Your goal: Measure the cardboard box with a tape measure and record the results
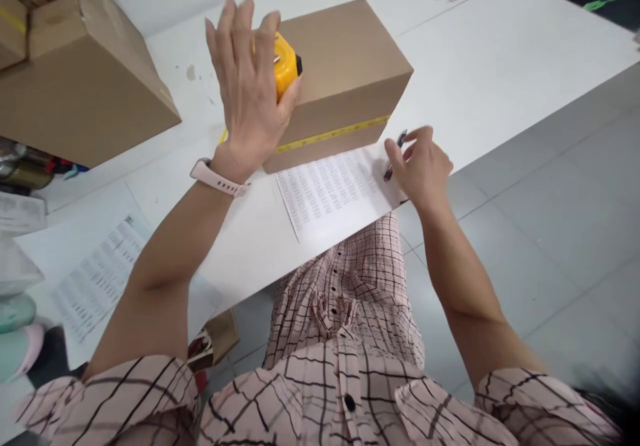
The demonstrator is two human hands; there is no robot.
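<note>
My left hand [249,89] presses a yellow tape measure [285,65] against the top left edge of a brown cardboard box [350,59] on the white table [500,66]. Its fingers stretch upward and the thumb wraps the case. The yellow tape blade [333,133] runs along the box's lower front edge toward the right. My right hand [421,165] pinches a dark pen [395,156] with its tip on a printed sheet of small rows [330,196] lying in front of the box.
A larger cardboard box [85,73] stands at the far left of the table, with cans and clutter beneath it [25,169]. Another printed sheet [95,279] lies at the left. Grey tiled floor [550,233] shows on the right.
</note>
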